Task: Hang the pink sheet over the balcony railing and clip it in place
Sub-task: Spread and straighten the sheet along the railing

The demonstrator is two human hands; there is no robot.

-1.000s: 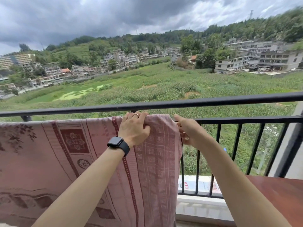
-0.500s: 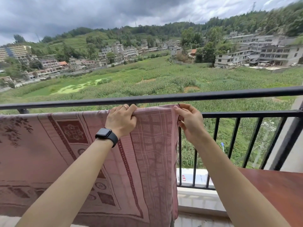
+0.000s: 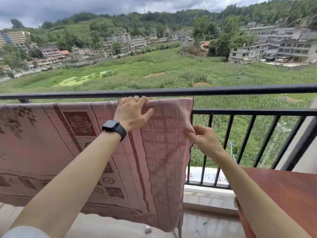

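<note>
The pink sheet (image 3: pixel 51 152), patterned in dark red, hangs over the lower bar of the black balcony railing (image 3: pixel 248 112) and covers the left and middle of the view. My left hand (image 3: pixel 132 112), with a black watch and a ring, presses the sheet's top fold onto that bar. My right hand (image 3: pixel 204 140) pinches the sheet's right edge, well below the bar. No clip is in view.
The railing's upper bar (image 3: pixel 223 91) runs across just above the sheet. A reddish-brown table (image 3: pixel 283 189) stands at the lower right against the railing. The tiled floor (image 3: pixel 205 225) shows below. Fields and buildings lie far beyond.
My right hand has slid down from the sheet's top corner to its right edge below the bar. My left hand has stayed on the top fold. The view has tilted down a little.
</note>
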